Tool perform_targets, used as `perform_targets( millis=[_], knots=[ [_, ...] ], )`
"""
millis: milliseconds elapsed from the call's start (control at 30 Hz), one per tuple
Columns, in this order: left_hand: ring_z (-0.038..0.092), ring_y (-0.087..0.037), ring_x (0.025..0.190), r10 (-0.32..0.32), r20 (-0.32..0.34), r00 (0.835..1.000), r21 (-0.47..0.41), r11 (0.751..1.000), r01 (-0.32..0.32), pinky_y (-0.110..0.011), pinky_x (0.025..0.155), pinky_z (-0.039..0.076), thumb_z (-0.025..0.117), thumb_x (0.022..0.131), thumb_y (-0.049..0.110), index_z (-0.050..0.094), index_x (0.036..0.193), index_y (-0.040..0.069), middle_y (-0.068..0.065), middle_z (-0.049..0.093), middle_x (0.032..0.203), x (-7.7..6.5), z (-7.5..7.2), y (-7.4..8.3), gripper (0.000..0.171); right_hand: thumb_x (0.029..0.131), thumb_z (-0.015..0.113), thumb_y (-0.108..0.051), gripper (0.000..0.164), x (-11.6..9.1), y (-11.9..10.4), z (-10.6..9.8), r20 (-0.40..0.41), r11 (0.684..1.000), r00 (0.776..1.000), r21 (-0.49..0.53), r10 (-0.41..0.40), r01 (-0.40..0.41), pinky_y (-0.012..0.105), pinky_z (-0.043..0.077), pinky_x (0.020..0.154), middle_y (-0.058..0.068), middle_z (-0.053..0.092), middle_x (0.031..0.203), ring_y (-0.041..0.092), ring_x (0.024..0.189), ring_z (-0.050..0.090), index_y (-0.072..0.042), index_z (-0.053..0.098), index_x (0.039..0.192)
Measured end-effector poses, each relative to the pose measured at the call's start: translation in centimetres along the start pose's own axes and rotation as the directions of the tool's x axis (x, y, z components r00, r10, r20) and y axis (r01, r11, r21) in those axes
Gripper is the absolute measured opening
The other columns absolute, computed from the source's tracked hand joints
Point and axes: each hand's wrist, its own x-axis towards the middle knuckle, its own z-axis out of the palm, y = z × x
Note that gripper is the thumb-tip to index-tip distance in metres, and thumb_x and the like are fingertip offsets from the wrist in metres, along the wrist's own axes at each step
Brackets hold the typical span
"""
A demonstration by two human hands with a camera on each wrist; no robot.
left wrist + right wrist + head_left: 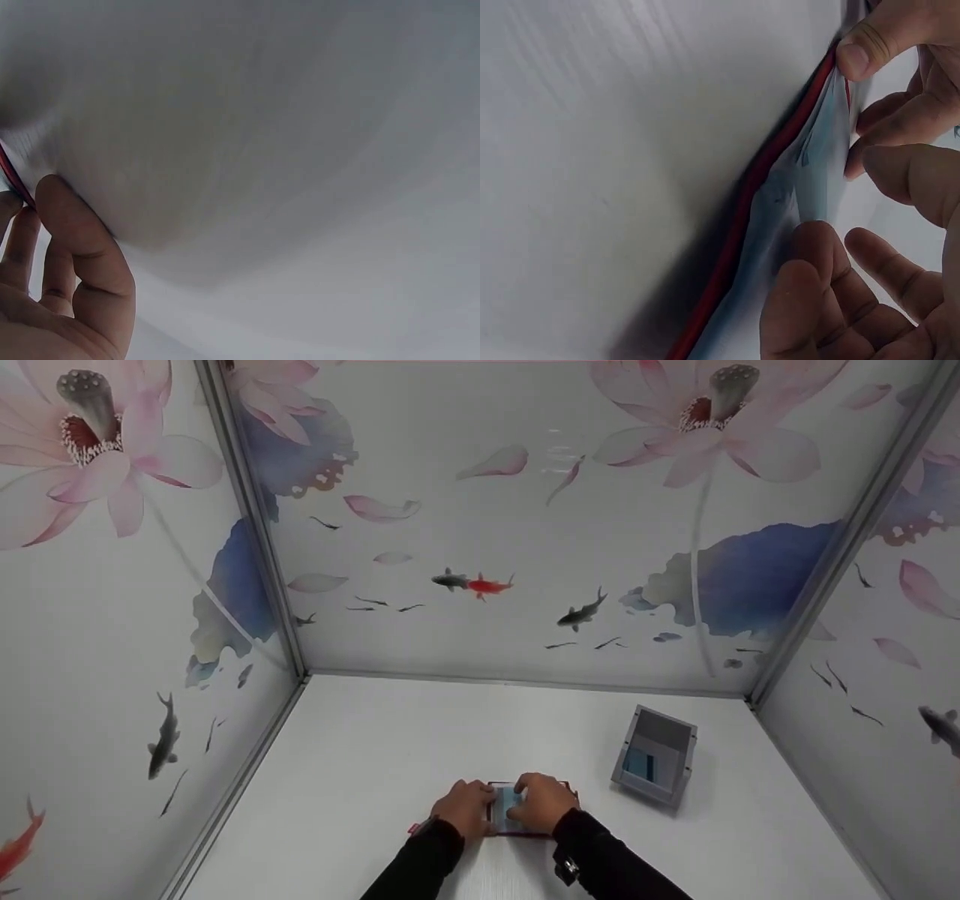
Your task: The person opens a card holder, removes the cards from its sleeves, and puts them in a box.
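Both sleeved arms are reaching onto the white table (pixel 360 750), the left hand (pixel 463 808) and right hand (pixel 541 802) close together, pinching a red-edged pouch (pixel 507 808) with a pale blue sheet inside, apparently mid-insertion, needing steady sliding, while a grey box (pixel 655 756) is holding something blue.

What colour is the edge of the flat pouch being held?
Red edge, clearest in the right wrist view.

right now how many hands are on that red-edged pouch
2. The left hand grips the red-edged pouch's left edge, the right hand its right; most of the pouch is hidden beneath them.
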Motion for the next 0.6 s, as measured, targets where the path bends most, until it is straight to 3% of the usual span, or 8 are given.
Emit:
perform_targets(
  millis=[167, 367, 600],
  knots=[
    [0.068, -0.027, 0.126, 0.016, 0.003, 1.000, 0.009, 1.000, -0.016, -0.044, 0.098, 0.066, 0.099, 0.090, 0.030, 0.081, 0.143, 0.019, -0.001, 0.077, 0.146, -0.15, -0.18, -0.09, 0.058, 0.082, 0.101, -0.034, 0.057, 0.22, 0.07, 0.62, 0.018, 1.000, 1.000, -0.028, -0.012, 0.012, 0.057, 0.064, 0.100, 0.016, 0.083, 0.127, 0.033, 0.115, 0.078, -0.004, 0.080, 0.125],
    [0.068, -0.028, 0.125, 0.018, -0.006, 1.000, -0.006, 1.000, -0.018, -0.044, 0.096, 0.066, 0.100, 0.088, 0.029, 0.081, 0.143, 0.017, -0.003, 0.077, 0.143, -0.16, -0.16, -0.18, 0.060, 0.080, 0.105, -0.039, 0.083, 0.05, 0.27, 1.05, 0.030, 1.000, 1.000, -0.003, -0.010, 0.010, 0.061, 0.061, 0.105, 0.020, 0.079, 0.139, 0.038, 0.122, 0.075, -0.002, 0.072, 0.147],
    [0.069, -0.030, 0.126, 0.019, 0.011, 1.000, -0.015, 1.000, -0.019, -0.048, 0.095, 0.066, 0.100, 0.090, 0.030, 0.079, 0.144, 0.018, -0.005, 0.078, 0.144, -0.08, -0.04, -0.17, 0.059, 0.084, 0.104, -0.038, 0.089, -0.37, 0.21, 0.86, 0.054, 0.999, 0.998, -0.025, -0.019, 0.020, 0.063, 0.058, 0.114, 0.024, 0.074, 0.148, 0.044, 0.135, 0.071, -0.002, 0.065, 0.156]
  ],
)
